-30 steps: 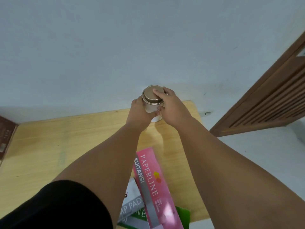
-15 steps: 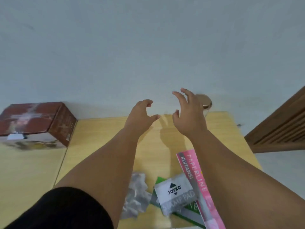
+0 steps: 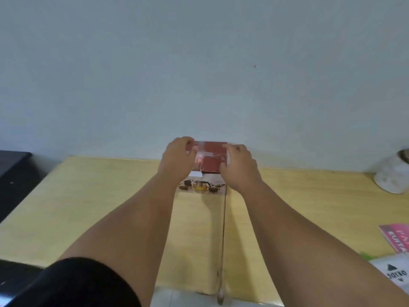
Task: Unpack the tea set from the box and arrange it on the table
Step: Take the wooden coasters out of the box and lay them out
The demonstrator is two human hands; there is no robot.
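Red-brown, the tea set box (image 3: 210, 159) sits at the far table (image 3: 99, 196) edge against the wall, left hand (image 3: 177, 160) and right hand (image 3: 240, 167) curled around its sides; a careless pull could jolt what's inside.

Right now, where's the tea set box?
In the head view the tea set box stands at the table's far edge against the wall, centre frame, with the left hand and right hand on its sides.
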